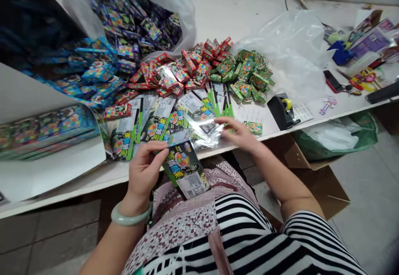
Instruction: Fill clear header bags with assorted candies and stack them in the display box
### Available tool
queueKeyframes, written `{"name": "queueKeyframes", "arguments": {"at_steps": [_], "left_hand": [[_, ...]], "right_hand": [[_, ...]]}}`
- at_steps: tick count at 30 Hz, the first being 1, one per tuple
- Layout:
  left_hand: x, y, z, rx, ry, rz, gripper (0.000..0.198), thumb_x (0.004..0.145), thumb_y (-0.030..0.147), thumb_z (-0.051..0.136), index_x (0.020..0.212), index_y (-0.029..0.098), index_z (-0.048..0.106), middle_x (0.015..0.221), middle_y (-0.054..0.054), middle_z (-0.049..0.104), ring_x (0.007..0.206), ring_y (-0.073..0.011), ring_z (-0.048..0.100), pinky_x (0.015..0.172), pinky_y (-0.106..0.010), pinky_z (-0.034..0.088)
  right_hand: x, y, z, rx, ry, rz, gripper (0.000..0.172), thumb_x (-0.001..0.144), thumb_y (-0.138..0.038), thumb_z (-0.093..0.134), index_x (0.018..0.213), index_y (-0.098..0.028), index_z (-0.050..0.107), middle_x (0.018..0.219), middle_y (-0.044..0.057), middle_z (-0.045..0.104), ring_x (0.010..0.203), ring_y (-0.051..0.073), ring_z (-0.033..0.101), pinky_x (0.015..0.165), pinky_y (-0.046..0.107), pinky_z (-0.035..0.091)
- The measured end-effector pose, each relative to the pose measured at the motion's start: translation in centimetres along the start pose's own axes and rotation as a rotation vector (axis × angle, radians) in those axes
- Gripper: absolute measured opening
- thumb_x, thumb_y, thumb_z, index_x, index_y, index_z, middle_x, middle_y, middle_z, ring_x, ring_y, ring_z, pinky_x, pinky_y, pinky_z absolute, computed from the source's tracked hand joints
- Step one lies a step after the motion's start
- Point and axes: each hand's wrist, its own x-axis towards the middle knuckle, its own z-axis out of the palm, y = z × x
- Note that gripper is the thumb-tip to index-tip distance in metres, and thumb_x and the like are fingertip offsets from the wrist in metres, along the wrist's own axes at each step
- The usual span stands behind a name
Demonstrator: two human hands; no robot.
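My left hand grips a printed card packet with green edges and a barcode, held up over the table's front edge. My right hand lies with its fingers apart on a clear plastic sleeve, touching it. Around that sleeve lies a row of similar card packets. Beyond them are a heap of small red boxes and a heap of small green boxes. One small green box lies alone near my right hand.
Blue boxes spill left from a full white plastic bag. A tape dispenser stands on the table, with scissors and papers at right. An open cardboard box sits below the table edge.
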Motion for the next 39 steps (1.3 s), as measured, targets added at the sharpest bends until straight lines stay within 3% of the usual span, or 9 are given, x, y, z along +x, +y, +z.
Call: {"name": "queueKeyframes", "arguments": {"at_steps": [3, 7, 19, 22, 25, 29, 32, 35, 39], "left_hand": [[0.0, -0.7, -0.2, 0.015, 0.014, -0.017, 0.006, 0.086, 0.030, 0.073, 0.089, 0.027, 0.069, 0.093, -0.001, 0.070, 0.093, -0.0179, 0.065, 0.086, -0.034, 0.056], [0.3, -1.0, 0.2, 0.038, 0.000, -0.005, 0.008, 0.087, 0.031, 0.072, 0.091, 0.026, 0.069, 0.094, -0.001, 0.069, 0.094, -0.0176, 0.066, 0.086, -0.033, 0.056], [0.5, -0.6, 0.6, 0.040, -0.011, -0.032, 0.009, 0.087, 0.035, 0.073, 0.092, 0.028, 0.069, 0.094, -0.002, 0.069, 0.092, -0.0183, 0.065, 0.083, -0.034, 0.056], [0.7, -0.7, 0.7, 0.046, -0.009, -0.019, 0.012, 0.086, 0.036, 0.073, 0.092, 0.027, 0.069, 0.093, -0.001, 0.069, 0.091, -0.0176, 0.065, 0.081, -0.033, 0.055], [0.9, -0.4, 1.2, 0.065, -0.021, 0.000, 0.015, 0.086, 0.037, 0.072, 0.091, 0.023, 0.068, 0.092, -0.001, 0.069, 0.089, -0.0162, 0.065, 0.079, -0.030, 0.054], [0.9, 0.5, 2.3, 0.069, -0.063, 0.055, 0.017, 0.089, 0.038, 0.068, 0.091, 0.021, 0.065, 0.087, -0.001, 0.066, 0.084, -0.0148, 0.062, 0.077, -0.029, 0.051], [0.8, 1.3, 2.7, 0.066, -0.111, 0.096, 0.017, 0.093, 0.038, 0.063, 0.092, 0.021, 0.063, 0.087, -0.001, 0.064, 0.083, -0.0148, 0.061, 0.077, -0.029, 0.049], [0.7, 1.8, 2.5, 0.044, -0.144, 0.120, 0.015, 0.096, 0.036, 0.060, 0.093, 0.022, 0.061, 0.087, -0.001, 0.063, 0.083, -0.0150, 0.060, 0.077, -0.029, 0.048], [0.5, 2.1, 1.9, 0.018, -0.156, 0.125, 0.015, 0.097, 0.036, 0.057, 0.093, 0.022, 0.059, 0.086, -0.001, 0.061, 0.081, -0.0149, 0.058, 0.075, -0.029, 0.047]], "right_hand": [[-0.1, 4.5, -7.3, -0.369, 0.384, 0.285, 0.026, 0.091, -0.026, 0.052, 0.108, -0.020, 0.071, 0.109, 0.009, 0.071, 0.099, 0.022, 0.065, 0.090, 0.040, 0.052], [-0.4, 8.6, -12.9, -0.762, 0.342, 0.528, 0.026, 0.085, -0.023, 0.061, 0.105, -0.014, 0.075, 0.112, 0.016, 0.067, 0.095, 0.026, 0.064, 0.092, 0.042, 0.048], [-2.0, 8.5, -11.9, -0.746, 0.247, 0.556, 0.009, 0.081, -0.025, 0.066, 0.083, -0.019, 0.073, 0.093, 0.008, 0.070, 0.083, 0.021, 0.062, 0.077, 0.033, 0.043], [-3.6, 7.1, -12.0, -0.647, 0.312, 0.552, 0.008, 0.079, -0.028, 0.068, 0.078, -0.020, 0.070, 0.084, 0.005, 0.071, 0.081, 0.021, 0.063, 0.077, 0.034, 0.044], [-3.7, 3.7, -11.3, -0.401, 0.343, 0.413, 0.015, 0.077, -0.034, 0.070, 0.076, -0.020, 0.067, 0.082, 0.004, 0.071, 0.079, 0.019, 0.063, 0.077, 0.034, 0.047], [-0.8, -3.6, -7.8, -0.112, -0.025, 0.051, 0.019, 0.085, -0.040, 0.067, 0.078, -0.022, 0.065, 0.091, 0.004, 0.069, 0.088, 0.018, 0.063, 0.084, 0.034, 0.048], [2.7, -8.1, -3.9, -0.012, -0.380, -0.100, 0.024, 0.090, -0.044, 0.062, 0.078, -0.022, 0.062, 0.092, 0.005, 0.067, 0.094, 0.019, 0.061, 0.090, 0.036, 0.047], [6.1, -9.9, -0.2, -0.045, -0.637, -0.075, 0.031, 0.089, -0.050, 0.060, 0.080, -0.021, 0.061, 0.089, 0.005, 0.065, 0.089, 0.018, 0.060, 0.087, 0.035, 0.047], [9.1, -9.9, 2.6, -0.160, -0.812, 0.136, 0.032, 0.085, -0.052, 0.062, 0.084, -0.020, 0.063, 0.078, 0.001, 0.064, 0.074, 0.015, 0.055, 0.071, 0.030, 0.044]]}}
